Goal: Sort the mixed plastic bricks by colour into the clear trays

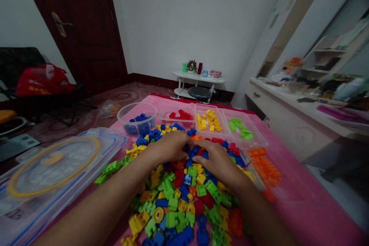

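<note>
A big heap of mixed plastic building bricks [184,200] in red, blue, yellow, green and orange lies on the pink tablecloth [300,207]. Both my hands rest on the far part of the heap. My left hand [170,147] is curled over blue and red bricks, fingers bent down into the pile. My right hand [217,161] lies beside it, fingers bent onto blue bricks, its fingertips nearly touching the left hand's. What either hand grips under the fingers is hidden.
Behind the heap stand a round tub of blue bricks [137,117] and clear trays of red bricks [180,115], yellow bricks [208,120], green bricks [240,127] and orange bricks [263,165]. A large clear lidded box [54,165] lies at the left. A white dresser [294,119] stands on the right.
</note>
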A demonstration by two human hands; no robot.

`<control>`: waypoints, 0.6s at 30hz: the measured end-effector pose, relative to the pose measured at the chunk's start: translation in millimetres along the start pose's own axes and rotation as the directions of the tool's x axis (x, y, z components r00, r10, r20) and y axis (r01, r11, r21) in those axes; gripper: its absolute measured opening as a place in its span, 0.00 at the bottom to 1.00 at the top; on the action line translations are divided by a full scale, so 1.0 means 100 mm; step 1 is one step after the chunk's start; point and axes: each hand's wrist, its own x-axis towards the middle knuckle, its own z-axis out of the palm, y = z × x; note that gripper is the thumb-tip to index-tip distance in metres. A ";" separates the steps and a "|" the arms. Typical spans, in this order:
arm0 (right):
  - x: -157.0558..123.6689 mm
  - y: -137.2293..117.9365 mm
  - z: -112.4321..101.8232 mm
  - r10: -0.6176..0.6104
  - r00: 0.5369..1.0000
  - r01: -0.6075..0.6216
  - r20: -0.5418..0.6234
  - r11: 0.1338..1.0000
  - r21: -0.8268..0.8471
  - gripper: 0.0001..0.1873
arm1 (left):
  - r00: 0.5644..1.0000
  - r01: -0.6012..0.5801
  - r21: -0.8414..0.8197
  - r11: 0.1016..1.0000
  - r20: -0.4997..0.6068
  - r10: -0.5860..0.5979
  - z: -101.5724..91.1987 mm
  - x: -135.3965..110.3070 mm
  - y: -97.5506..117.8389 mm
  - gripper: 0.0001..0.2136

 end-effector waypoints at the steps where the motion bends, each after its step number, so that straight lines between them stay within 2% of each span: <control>1: 0.00 0.00 0.01 0.013 1.000 -0.014 -0.014 1.000 -0.028 0.17 | 1.000 0.010 0.012 1.000 -0.011 -0.010 0.01 0.01 0.01 0.11; 3: 0.00 0.01 0.00 0.023 0.999 -0.025 -0.046 0.998 -0.052 0.16 | 0.999 0.018 -0.029 0.999 -0.027 -0.019 0.01 0.03 0.02 0.09; 6: 0.01 0.06 -0.05 0.032 0.992 -0.032 -0.124 0.999 0.000 0.16 | 0.993 0.038 -0.193 0.980 -0.098 -0.058 -0.03 0.06 -0.02 0.08; 9: 0.02 0.09 -0.12 0.054 0.980 -0.032 -0.193 0.993 0.115 0.15 | 0.970 0.087 -0.460 0.884 -0.163 -0.180 -0.07 0.09 -0.03 0.06; 11: 0.02 0.06 -0.15 0.088 0.971 -0.046 -0.225 0.982 0.183 0.15 | 0.958 0.136 -0.682 0.719 -0.094 -0.271 -0.07 0.10 0.01 0.09; 13: 0.02 0.01 -0.17 0.111 0.958 -0.052 -0.266 0.974 0.222 0.16 | 0.951 0.176 -0.850 0.496 0.018 -0.308 -0.06 0.11 0.08 0.13; 15: 0.02 -0.06 -0.18 0.099 0.942 -0.022 -0.321 0.972 0.235 0.17 | 0.947 0.197 -0.936 0.293 0.104 -0.304 -0.04 0.11 0.14 0.15; 18: 0.01 -0.16 -0.19 0.058 0.926 0.036 -0.373 0.970 0.240 0.22 | 0.947 0.238 -0.969 0.062 0.218 -0.235 -0.01 0.11 0.20 0.20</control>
